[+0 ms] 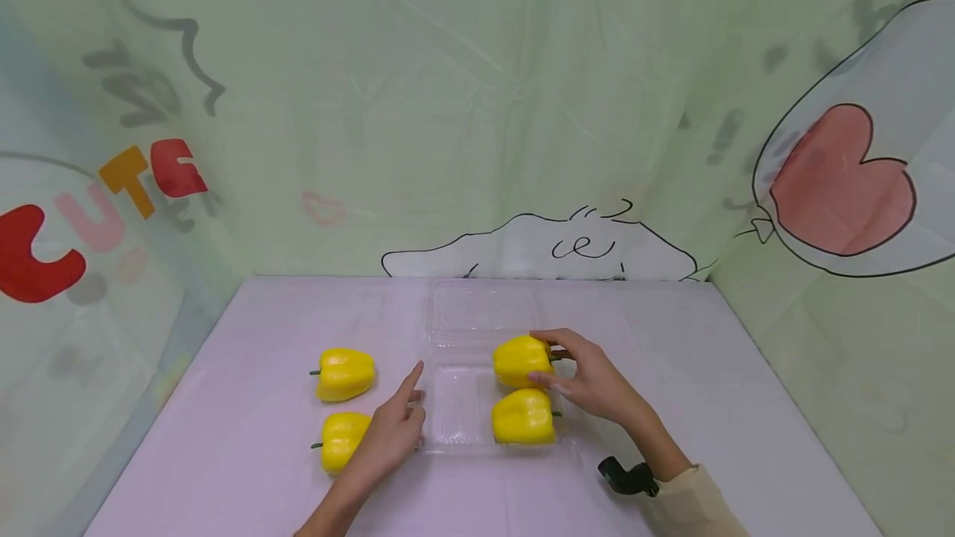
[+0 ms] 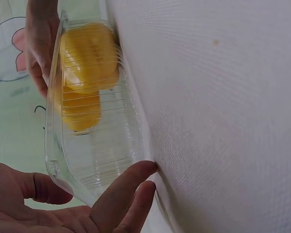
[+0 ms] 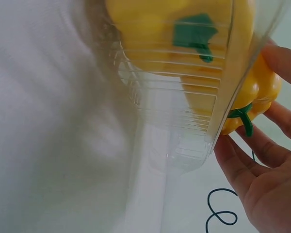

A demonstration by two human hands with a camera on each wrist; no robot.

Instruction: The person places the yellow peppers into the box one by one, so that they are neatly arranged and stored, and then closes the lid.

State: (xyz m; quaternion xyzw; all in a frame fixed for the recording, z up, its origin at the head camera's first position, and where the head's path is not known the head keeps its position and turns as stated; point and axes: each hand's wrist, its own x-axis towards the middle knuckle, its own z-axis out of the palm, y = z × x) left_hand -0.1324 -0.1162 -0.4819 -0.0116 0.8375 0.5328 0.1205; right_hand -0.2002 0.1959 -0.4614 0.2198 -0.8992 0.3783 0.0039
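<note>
A clear plastic container [image 1: 461, 406] lies with its clear lid [image 1: 483, 311] folded back behind it. Two yellow bell peppers are in its right half, stems to the right. My right hand [image 1: 597, 375] grips the far bell pepper [image 1: 518, 361], thumb on its near side and fingers over its far side. Closer to me sits the near bell pepper [image 1: 522, 418]; both show through the ribbed wall in the wrist views. At the container's left edge, my left hand [image 1: 391, 433] holds the rim with thumb and fingers either side, index finger stretched forward.
Left of the container are two more yellow bell peppers, one farther back [image 1: 346, 374] and one [image 1: 343, 437] partly behind my left hand. A black object [image 1: 627, 477] sits at my right wrist. Printed curtains [image 1: 477, 106] enclose the pale table [image 1: 224, 437].
</note>
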